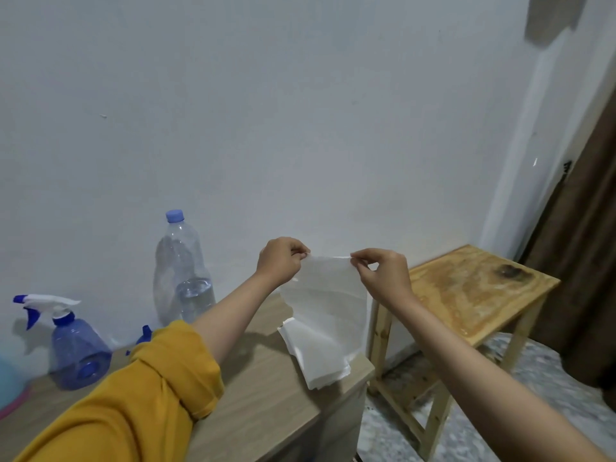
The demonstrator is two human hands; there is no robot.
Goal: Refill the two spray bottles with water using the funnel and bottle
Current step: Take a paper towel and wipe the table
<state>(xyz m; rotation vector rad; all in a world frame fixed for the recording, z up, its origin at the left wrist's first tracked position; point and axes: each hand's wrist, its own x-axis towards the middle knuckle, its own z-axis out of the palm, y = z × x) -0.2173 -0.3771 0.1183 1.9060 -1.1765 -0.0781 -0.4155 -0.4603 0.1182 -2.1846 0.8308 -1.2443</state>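
A blue spray bottle [78, 350] with a white and blue trigger head stands at the left of the wooden table [266, 391]. Only a blue bit of a second spray bottle [144, 335] shows behind my yellow sleeve. A large clear water bottle [182, 275] with a blue cap stands by the wall, a little water at its bottom. My left hand [280, 261] and my right hand [383, 278] each pinch a top corner of a white paper towel [328, 311], held up above the table's right end. No funnel is recognisable.
A small wooden stool [480, 295] with a stained top stands right of the table, over a speckled floor. A brown curtain [580, 261] hangs at the far right. A light blue and pink object [10, 388] sits at the left edge. The white wall is close behind.
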